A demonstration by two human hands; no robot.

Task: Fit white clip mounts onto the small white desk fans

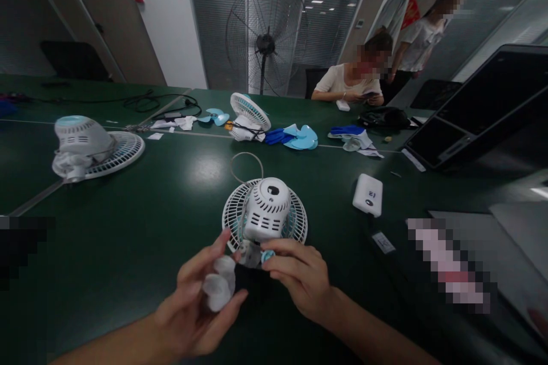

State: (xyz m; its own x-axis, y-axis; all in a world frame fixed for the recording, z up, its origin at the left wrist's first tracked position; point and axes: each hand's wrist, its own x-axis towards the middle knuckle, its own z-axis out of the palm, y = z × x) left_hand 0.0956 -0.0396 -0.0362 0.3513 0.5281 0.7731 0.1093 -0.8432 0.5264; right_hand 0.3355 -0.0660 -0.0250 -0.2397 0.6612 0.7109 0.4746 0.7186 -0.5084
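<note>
A small white fan lies face down on the green table in front of me, its round grille flat and its motor housing upward. At its near side, my right hand pinches a small light blue knob against the fan's bracket. My left hand is curled around a whitish plastic piece with rounded lobes, just left of the bracket. The exact kind of that piece cannot be made out. A thin cable loop rises behind the fan.
Another fan lies at the left, and a third sits farther back beside blue fan blades. A white box-shaped device lies right. Gloves, a large black case and a seated person are beyond.
</note>
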